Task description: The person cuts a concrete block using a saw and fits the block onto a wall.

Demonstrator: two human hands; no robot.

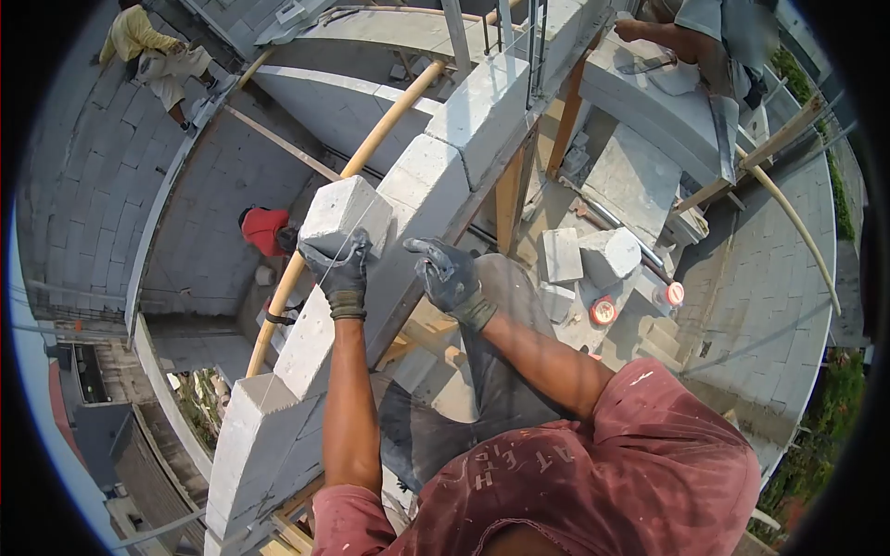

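A small pale block (pixel 341 215) stands on the wall of light blocks (pixel 408 199), slightly left of the middle of the view. My left hand (pixel 339 269), in a dark grey glove, grips its near side with the fingers against the block. To the right, my right hand (pixel 447 276), gloved the same way, is raised over the wall's right edge, fingers apart and partly curled, with nothing seen in it. A thin line (pixel 345 243) runs past the block and my left hand.
Bamboo poles (pixel 394 119) cross on the left. Vertical rebars (pixel 536 56) rise ahead. A person in red (pixel 265 232) is below, one in yellow (pixel 139 32) at top left, another (pixel 702 37) at top right beside a saw (pixel 721 139). Loose blocks (pixel 561 255) lie at right.
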